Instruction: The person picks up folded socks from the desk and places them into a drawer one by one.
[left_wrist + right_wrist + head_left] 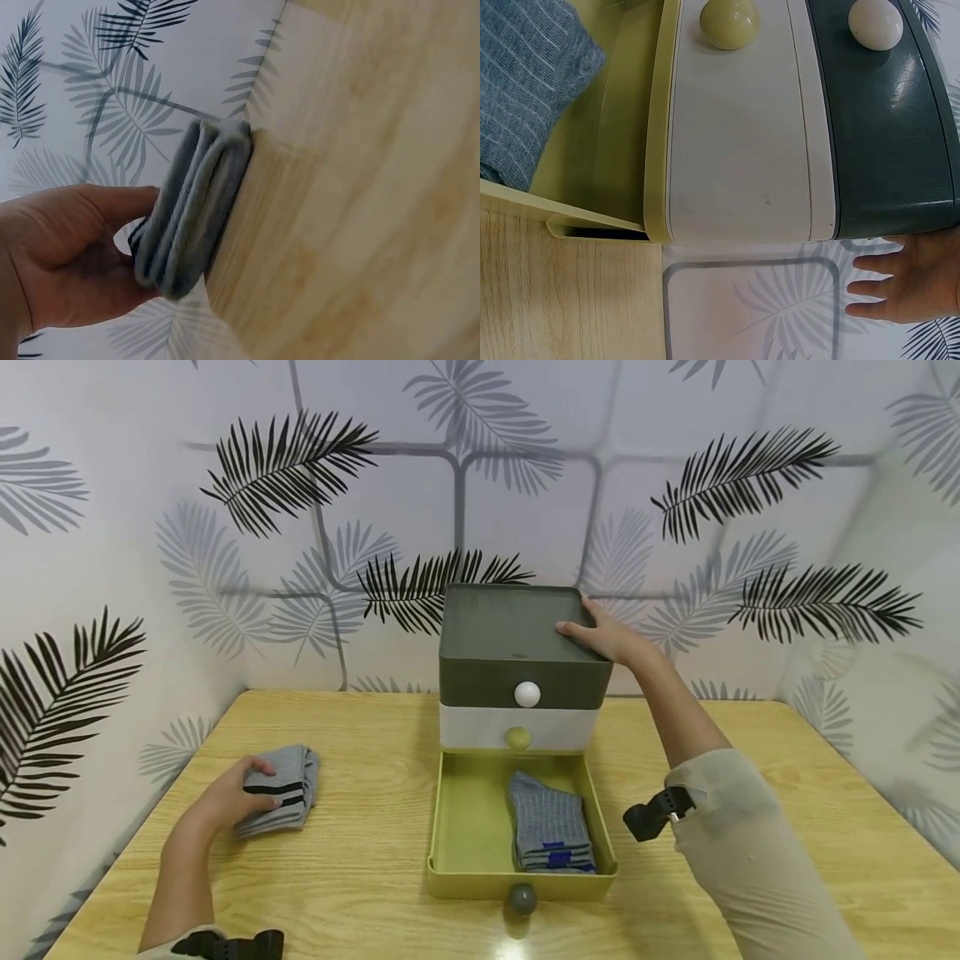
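My left hand [227,797] holds a folded pair of grey socks [288,781] with black stripes. In the left wrist view, the socks' folded layers [196,202] face the camera, thumb and fingers on either side. My right hand [613,637] rests at the right rim of a small drawer unit, thumb on its dark green top [517,622]. Its straight fingers [874,287] show along the unit's side in the right wrist view. Pulled out at the bottom is a yellow-green drawer [476,827], with folded blue-grey ribbed socks [551,827] in its right half.
Above the pulled-out drawer, a white drawer [480,727] and a dark green drawer [480,683] are closed, each with a round knob. The unit stands on a wooden table [360,860] near a leaf-patterned wall [525,510].
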Available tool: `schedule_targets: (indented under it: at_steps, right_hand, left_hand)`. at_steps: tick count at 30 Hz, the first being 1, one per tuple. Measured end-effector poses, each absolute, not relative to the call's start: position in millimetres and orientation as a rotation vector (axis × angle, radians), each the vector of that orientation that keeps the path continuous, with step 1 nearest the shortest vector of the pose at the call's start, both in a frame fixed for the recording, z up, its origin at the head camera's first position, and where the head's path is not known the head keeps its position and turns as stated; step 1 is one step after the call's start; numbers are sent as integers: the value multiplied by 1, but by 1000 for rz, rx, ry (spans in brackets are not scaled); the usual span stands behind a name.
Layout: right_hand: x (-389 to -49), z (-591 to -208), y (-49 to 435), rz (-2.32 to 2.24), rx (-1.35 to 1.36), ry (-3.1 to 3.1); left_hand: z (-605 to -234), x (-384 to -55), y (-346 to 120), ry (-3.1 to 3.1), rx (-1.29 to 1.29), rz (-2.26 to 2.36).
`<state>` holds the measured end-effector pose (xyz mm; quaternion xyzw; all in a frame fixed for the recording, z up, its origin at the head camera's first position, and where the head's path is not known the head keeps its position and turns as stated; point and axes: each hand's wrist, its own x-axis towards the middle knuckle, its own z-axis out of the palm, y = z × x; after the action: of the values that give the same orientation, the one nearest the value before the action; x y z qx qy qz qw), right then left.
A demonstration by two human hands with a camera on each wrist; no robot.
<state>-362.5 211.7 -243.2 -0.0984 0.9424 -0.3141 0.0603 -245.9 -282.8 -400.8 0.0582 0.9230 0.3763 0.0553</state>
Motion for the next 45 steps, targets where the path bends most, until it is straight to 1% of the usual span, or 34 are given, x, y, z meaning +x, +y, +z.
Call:
schedule_targets:
  at_steps: [5,11,18,30,39,45]
  right_hand:
    - [-361,-243,212,-959,-297,2852]
    - [-361,-243,212,-957,-300,2850]
    - [-361,-243,212,-967,-300,2842]
    - [-359,-241,210,-959,-285,2844]
    - [-360,-242,212,-983,-287,2836]
    - [-361,-242,212,-977,-288,2842]
  left_hand:
    - [-403,-245,-288,2682,148,1348]
    - [-399,-244,-292,2595,231,1418]
    - [-400,-245,-296,2302,135,1560]
    - [-397,-247,-290,2248,226,1690]
    - [-373,-245,-258,2219,292,1811]
    - [-366,-240,-234,2201,344,1801]
